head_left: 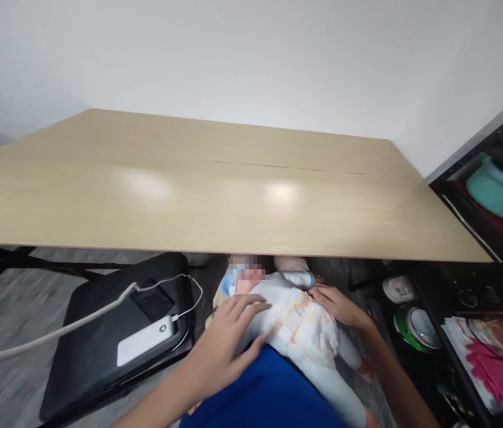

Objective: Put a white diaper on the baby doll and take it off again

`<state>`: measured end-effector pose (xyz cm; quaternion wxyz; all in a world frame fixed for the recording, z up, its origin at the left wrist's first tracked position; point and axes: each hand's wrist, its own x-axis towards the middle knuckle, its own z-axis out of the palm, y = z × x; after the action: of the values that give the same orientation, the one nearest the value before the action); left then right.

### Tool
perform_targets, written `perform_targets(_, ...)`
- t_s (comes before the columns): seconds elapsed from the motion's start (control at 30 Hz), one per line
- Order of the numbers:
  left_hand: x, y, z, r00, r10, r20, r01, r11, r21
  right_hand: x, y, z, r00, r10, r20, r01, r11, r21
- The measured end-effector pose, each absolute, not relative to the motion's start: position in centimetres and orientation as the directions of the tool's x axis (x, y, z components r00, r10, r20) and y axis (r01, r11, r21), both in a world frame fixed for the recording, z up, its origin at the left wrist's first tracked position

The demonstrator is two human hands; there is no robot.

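A baby doll (309, 345) in a white suit with a printed diaper lies on my lap below the table edge. My left hand (227, 348) rests flat on the doll's chest and side, fingers spread and holding nothing. At the top edge of the diaper (298, 318), my right hand (338, 306) touches the waist with curled fingertips. My blue trousers (269, 392) show under the doll.
A wide light wooden table (215, 196) fills the middle of the view. To the left stands a black chair (100, 351) with a white power bank (144, 342) and cable on it. A black shelf (492, 279) with bowls and cloths stands at the right.
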<state>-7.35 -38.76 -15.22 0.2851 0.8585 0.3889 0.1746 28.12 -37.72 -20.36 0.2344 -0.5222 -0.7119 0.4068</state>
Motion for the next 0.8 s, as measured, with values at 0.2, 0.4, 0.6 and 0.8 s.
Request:
perform_targets(0.2, 0.0, -34.6, -17.1, 0.834, 0.519, 0.187, 0.21, -0.612, 0.763, 27.4, -37.1, -18.3, -0.36, 0.921, -0.15, 0.617, 0.114, -0.778)
perform_targets(0.4, -0.4, -35.1, -17.4, 0.778, 0.591, 0.211, 0.184, -0.536, 0.824, 26.9, -37.2, -19.4, -0.296, 0.953, -0.065, 0.71, 0.174, -0.683)
perform_targets(0.6, -0.7, -34.9, -16.4, 0.732, 0.65, 0.205, 0.139, -0.436, 0.889, 28.5, -36.1, -22.2, -0.154, 0.985, -0.079, 0.774, 0.071, -0.629)
perform_targets(0.8, -4.2, -36.8, -14.3, 0.809, 0.554, 0.195, 0.011, -0.346, 0.938, 25.7, -38.6, -17.1, -0.238, 0.967, 0.09, 0.627, 0.224, -0.746)
